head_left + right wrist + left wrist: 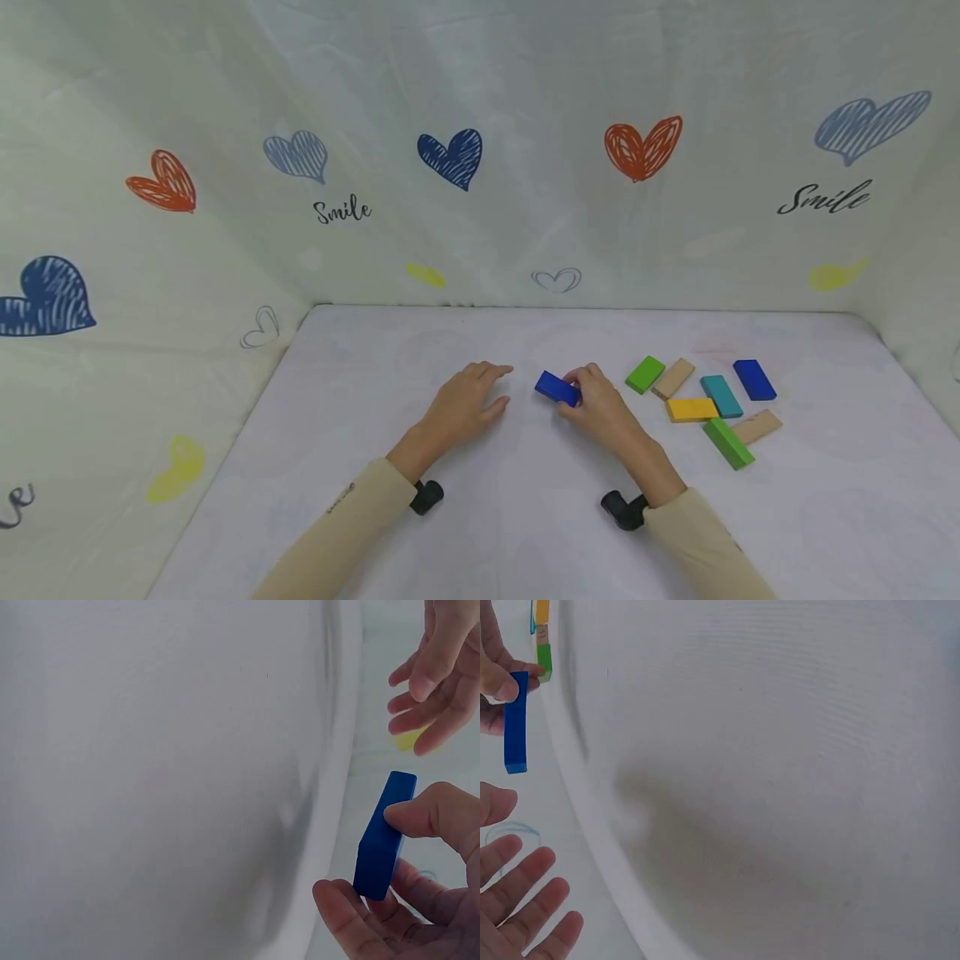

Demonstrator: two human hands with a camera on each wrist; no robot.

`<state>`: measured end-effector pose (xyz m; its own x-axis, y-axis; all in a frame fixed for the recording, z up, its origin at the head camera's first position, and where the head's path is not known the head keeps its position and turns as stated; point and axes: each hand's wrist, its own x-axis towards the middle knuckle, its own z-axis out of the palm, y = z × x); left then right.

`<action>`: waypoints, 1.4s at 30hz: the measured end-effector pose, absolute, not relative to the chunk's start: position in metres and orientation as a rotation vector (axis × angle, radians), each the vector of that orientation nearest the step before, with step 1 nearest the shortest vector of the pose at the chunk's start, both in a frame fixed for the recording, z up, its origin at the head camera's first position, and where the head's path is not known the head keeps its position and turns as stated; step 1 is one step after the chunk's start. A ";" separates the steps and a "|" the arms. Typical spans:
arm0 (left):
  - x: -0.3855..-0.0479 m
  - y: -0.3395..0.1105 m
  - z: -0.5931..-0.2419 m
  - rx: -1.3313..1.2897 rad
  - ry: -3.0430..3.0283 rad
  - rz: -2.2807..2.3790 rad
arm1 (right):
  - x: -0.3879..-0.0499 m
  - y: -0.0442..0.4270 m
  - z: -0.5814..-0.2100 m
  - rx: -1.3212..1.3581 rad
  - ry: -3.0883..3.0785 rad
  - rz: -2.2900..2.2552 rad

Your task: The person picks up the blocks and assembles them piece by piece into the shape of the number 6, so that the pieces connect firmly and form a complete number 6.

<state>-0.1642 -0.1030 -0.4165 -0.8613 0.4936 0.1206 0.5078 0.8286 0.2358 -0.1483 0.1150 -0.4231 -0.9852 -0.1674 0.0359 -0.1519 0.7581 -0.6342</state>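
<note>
A dark blue block (556, 387) is pinched by my right hand (600, 410) between thumb and fingers, near the middle of the table. The right wrist view shows the blue block (384, 838) held at one end, its other end pointing toward the left hand. To its left, my left hand (467, 404) has its fingers spread and relaxed, facing the block without touching it. In the left wrist view the left hand (521, 900) holds nothing, and a gap separates it from the blue block (515, 724).
Right of the right hand lies a loose group of blocks: green (645, 374), plain wood (673, 378), yellow (692, 409), teal (722, 396), another blue block (754, 380), a second wooden block (757, 426) and a longer green block (729, 443). A patterned curtain (525, 225) rises behind the white table (337, 358).
</note>
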 end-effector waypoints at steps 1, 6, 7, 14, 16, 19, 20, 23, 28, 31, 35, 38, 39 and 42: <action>-0.165 -0.103 -0.417 -0.785 -2.970 -0.437 | -0.150 0.112 -0.424 -0.250 2.917 -1.060; -0.166 -0.101 -0.420 -0.683 -3.014 -0.617 | -0.157 0.097 -0.429 -0.195 2.888 -1.092; -0.167 -0.101 -0.420 -0.670 -3.012 -0.640 | -0.158 0.095 -0.430 -0.181 2.882 -1.100; -0.169 -0.102 -0.424 -0.557 -3.013 -0.728 | -0.169 0.078 -0.436 -0.038 2.846 -1.136; -0.168 -0.103 -0.425 -0.527 -3.020 -0.734 | -0.172 0.073 -0.436 -0.007 2.837 -1.143; -0.168 -0.104 -0.426 -0.498 -3.030 -0.733 | -0.178 0.066 -0.437 0.012 2.832 -1.150; -0.169 -0.104 -0.426 -0.493 -3.031 -0.731 | -0.179 0.064 -0.438 0.017 2.831 -1.154; -0.169 -0.106 -0.427 -0.483 -3.031 -0.720 | -0.183 0.056 -0.438 0.017 2.836 -1.156; -0.168 -0.109 -0.427 -0.477 -3.010 -0.709 | -0.185 0.045 -0.437 0.030 2.829 -1.112; -0.168 -0.111 -0.427 -0.473 -3.003 -0.706 | -0.185 0.040 -0.436 0.053 2.812 -1.079; -0.168 -0.112 -0.427 -0.459 -3.004 -0.702 | -0.185 0.036 -0.436 0.072 2.800 -1.060; -0.168 -0.113 -0.427 -0.444 -3.017 -0.693 | -0.184 0.038 -0.436 0.067 2.803 -1.060; -0.168 -0.113 -0.427 -0.443 -3.019 -0.681 | -0.184 0.040 -0.436 0.063 2.804 -1.066; -0.169 -0.112 -0.428 -0.429 -3.027 -0.677 | -0.183 0.046 -0.434 0.056 2.793 -1.094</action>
<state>-0.1690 -0.1120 -0.4280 -0.9624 0.2628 0.0690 0.2671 0.8691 0.4164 -0.1829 0.0463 -0.4337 -0.9893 -0.0166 -0.1451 0.0864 0.7346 -0.6730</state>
